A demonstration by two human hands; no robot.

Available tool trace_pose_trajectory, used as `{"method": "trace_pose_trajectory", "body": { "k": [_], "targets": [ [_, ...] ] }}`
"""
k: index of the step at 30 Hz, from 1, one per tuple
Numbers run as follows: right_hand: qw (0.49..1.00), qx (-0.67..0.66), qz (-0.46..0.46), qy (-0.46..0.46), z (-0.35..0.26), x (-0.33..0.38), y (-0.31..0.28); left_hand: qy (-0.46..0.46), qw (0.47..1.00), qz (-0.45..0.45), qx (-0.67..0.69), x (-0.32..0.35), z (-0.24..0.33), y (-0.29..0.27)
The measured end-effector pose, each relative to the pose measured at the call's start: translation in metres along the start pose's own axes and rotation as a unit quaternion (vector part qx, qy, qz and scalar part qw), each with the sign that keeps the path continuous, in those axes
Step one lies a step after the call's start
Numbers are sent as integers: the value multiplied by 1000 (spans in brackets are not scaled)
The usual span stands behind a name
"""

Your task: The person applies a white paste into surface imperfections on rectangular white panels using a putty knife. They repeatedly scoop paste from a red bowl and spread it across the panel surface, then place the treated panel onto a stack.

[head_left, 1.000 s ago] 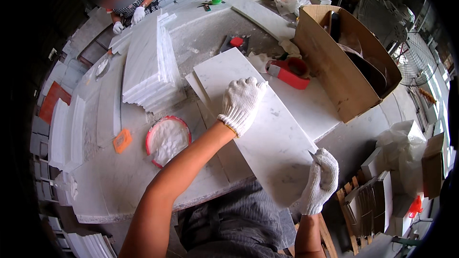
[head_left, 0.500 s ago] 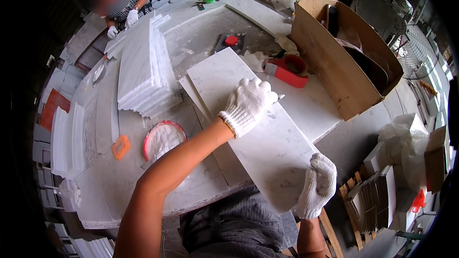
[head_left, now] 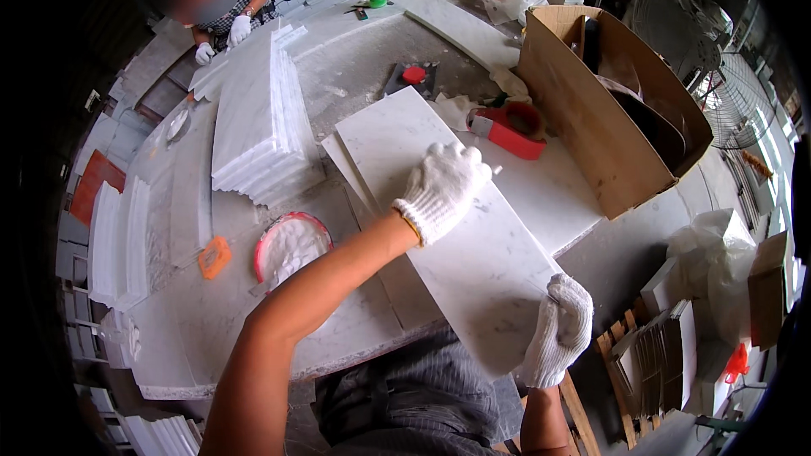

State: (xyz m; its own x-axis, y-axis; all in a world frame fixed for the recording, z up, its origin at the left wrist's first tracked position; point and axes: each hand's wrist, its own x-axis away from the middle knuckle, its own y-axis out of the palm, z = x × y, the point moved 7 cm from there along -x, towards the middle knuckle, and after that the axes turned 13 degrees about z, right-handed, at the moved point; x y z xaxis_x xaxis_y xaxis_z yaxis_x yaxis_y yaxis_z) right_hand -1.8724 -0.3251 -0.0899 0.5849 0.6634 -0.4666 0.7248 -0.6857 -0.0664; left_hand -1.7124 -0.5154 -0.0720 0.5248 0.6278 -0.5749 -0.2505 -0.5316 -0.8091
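Note:
A white marble slab [head_left: 473, 245] with grey veins lies slantwise before me, its near end over the table's edge. My left hand [head_left: 446, 181], in a white knit glove, rests on its upper face near the right long edge. Those fingers are curled; a small pale tip sticks out beside them, and I cannot make out what it is. At the near right corner my gloved right hand [head_left: 560, 325] is closed round the slab's edge. Another pale slab [head_left: 345, 167] shows along the left edge, partly hidden beneath.
A tub of white paste [head_left: 291, 247] and an orange block [head_left: 214, 257] lie left. Stacked slabs [head_left: 260, 131] stand behind them. A red tape dispenser [head_left: 517, 137] and cardboard box [head_left: 591, 110] are right. At the far left a co-worker's gloved hand [head_left: 239, 29] rests by some slabs.
Both hands keep nearly the same places on the slab. The whole view has shifted slightly; the left hand's curled fingers have turned a little.

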Motion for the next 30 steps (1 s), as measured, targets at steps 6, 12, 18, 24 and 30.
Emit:
{"method": "trace_pose_trajectory", "body": {
  "k": [6,12,18,24,30],
  "targets": [
    [1000,11,-13,-17,-2,0,2,-4,997,-70,25,6,-15,17],
    [1000,3,13,-7,8,1,-4,-184,978,-79,-64,46,-93,-4],
    [999,-30,30,21,1,1,-2,-321,942,60,-82,112,-124,-47],
    [997,-37,55,27,9,4,-9,-294,945,-11,-146,148,-108,-46],
    [986,-65,97,120,22,4,-31,-316,941,-96,-74,161,-95,-64]
  ]
}}
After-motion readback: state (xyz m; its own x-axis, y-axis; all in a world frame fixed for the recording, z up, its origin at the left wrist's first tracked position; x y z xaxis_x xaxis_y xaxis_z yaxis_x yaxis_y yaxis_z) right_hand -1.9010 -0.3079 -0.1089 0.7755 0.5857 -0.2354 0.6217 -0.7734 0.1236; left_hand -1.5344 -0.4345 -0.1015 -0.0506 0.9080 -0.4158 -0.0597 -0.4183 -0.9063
